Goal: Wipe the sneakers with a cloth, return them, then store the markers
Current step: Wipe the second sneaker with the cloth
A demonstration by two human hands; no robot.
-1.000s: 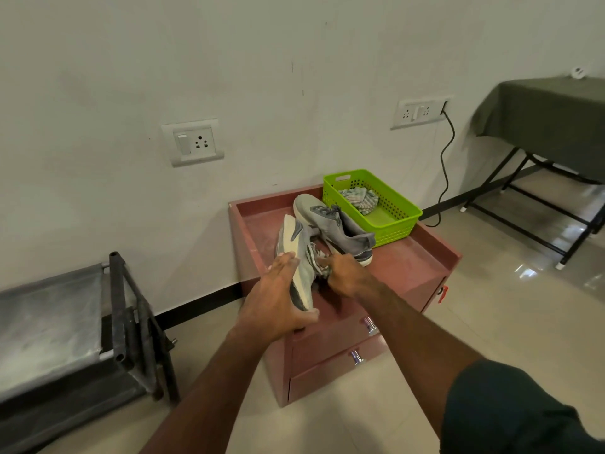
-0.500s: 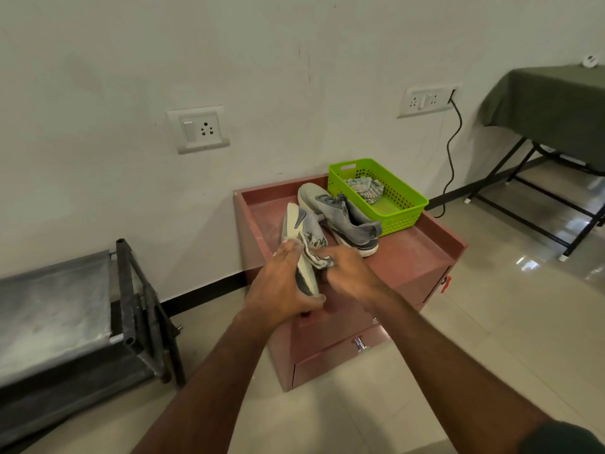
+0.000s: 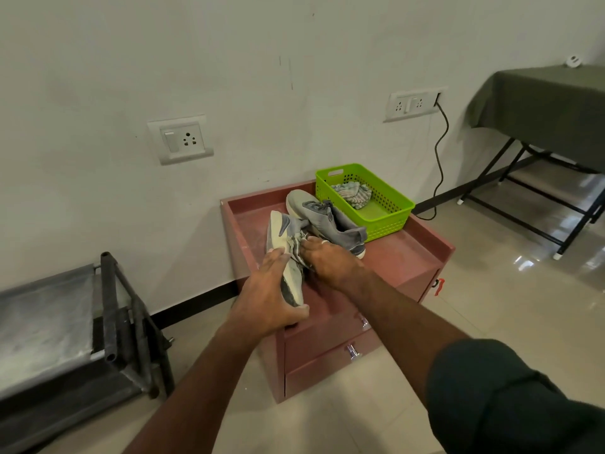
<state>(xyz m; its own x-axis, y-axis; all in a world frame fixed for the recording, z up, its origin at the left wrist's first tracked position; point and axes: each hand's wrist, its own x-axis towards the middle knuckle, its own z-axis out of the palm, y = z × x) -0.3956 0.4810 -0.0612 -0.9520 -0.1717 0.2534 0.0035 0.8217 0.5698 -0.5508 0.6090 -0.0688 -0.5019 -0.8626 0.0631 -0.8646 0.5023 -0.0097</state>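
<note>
1. Left hand [image 3: 266,294] curls round the heel end of a grey sneaker [image 3: 285,249], held on its side at the front left edge of the red drawer cabinet [image 3: 409,257], pale sole turned toward the left.
2. Right hand [image 3: 329,258] presses a striped cloth [image 3: 299,245] against the upper of the held sneaker, fingers bent over the fabric; the grip looks closed on it.
3. Long axis of the held sneaker runs from the near edge toward the wall, toe pointing away from the person; the wiping stroke probably follows this axis.
4. Second sneaker [image 3: 327,217] rests just beyond the right hand, toe toward the back left corner, heel beside the green basket [image 3: 389,217].
5. Basket occupies the back right corner and holds another striped cloth [image 3: 352,193]; no markers are visible.
</note>
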